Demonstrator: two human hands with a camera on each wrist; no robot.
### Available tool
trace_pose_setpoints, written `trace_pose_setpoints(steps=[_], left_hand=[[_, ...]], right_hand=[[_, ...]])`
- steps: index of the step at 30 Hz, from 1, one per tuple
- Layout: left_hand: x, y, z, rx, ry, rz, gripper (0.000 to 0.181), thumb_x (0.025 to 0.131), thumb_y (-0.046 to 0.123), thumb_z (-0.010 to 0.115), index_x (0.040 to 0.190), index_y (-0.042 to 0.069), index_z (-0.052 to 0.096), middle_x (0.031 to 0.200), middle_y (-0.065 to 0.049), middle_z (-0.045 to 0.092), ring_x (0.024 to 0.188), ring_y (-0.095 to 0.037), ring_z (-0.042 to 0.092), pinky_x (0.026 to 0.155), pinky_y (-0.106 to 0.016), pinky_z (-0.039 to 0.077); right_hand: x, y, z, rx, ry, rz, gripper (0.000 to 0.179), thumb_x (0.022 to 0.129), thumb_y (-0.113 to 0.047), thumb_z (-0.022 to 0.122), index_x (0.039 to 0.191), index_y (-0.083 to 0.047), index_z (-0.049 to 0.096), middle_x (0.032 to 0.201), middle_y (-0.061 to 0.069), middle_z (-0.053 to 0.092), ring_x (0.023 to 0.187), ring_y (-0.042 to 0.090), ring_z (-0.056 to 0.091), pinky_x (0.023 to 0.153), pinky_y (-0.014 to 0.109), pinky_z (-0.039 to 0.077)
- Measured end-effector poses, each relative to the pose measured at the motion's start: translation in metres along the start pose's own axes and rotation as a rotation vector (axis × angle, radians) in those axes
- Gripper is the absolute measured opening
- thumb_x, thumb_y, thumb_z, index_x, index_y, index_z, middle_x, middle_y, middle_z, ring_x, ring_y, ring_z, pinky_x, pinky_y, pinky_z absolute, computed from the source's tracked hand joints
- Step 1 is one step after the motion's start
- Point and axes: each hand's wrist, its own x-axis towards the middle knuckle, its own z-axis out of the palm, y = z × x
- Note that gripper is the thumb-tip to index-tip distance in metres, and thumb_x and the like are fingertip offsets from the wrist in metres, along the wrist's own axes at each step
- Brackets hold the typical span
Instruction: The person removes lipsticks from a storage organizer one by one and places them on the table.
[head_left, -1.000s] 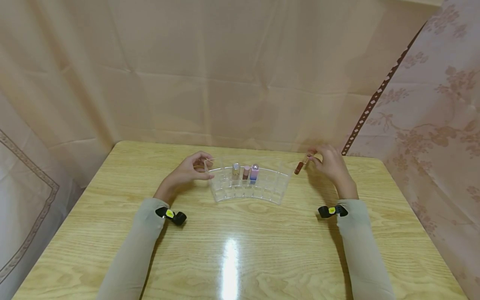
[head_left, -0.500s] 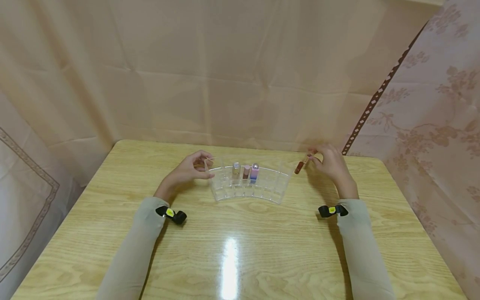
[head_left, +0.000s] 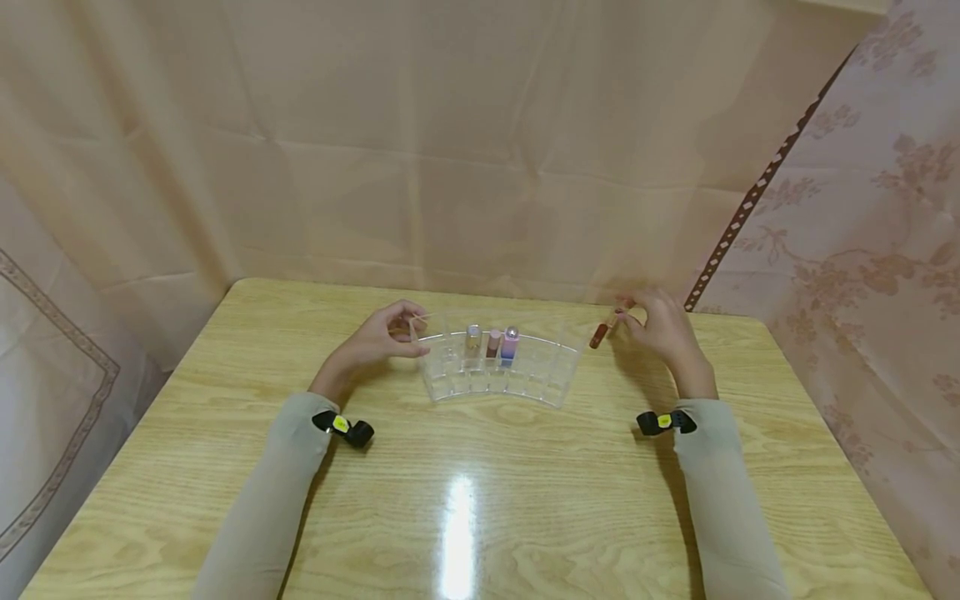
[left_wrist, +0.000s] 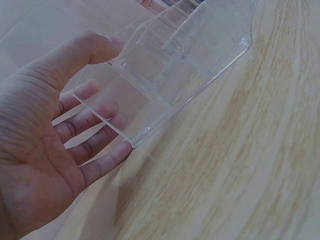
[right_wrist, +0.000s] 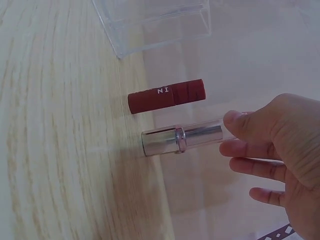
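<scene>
A clear plastic cosmetics organizer (head_left: 495, 385) with several compartments sits mid-table. My left hand (head_left: 382, 335) holds its left end. In the left wrist view the thumb lies at the rim of the organizer (left_wrist: 150, 80), with the fingers behind the clear side wall. To the right, my right hand (head_left: 660, 333) pinches the top of a clear lipstick tube (right_wrist: 162, 141) between thumb and fingers. A dark red lipstick tube (right_wrist: 165, 96) stands upright beside it, apart from the hand. Three items stand in the organizer: a gold tube (head_left: 472, 340), a pink-capped lipstick (head_left: 492, 343) and a pink-and-blue tube (head_left: 509, 346).
The wooden table (head_left: 465, 467) carries a bright light reflection in front of the organizer. A beige curtain (head_left: 465, 167) hangs along the back edge, and a floral cloth (head_left: 862, 233) hangs at the right. Black cameras are strapped to both wrists.
</scene>
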Motion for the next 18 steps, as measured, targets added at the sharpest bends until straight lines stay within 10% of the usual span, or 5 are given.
trace_pose_setpoints(steps=[18], left_hand=[[0.001,0.000,0.002,0.012,-0.003,0.004,0.058,0.084,0.002,0.081,0.134,-0.003,0.052,0.126,-0.026,0.060,0.104,-0.028,0.058,0.090,-0.026,0.048]], right_hand=[[-0.003,-0.021,-0.019,0.054,0.028,-0.005,0.032,0.094,-0.009,0.073,0.125,-0.001,0.068,0.108,0.021,0.071,0.109,0.044,0.059,0.095,0.062,0.044]])
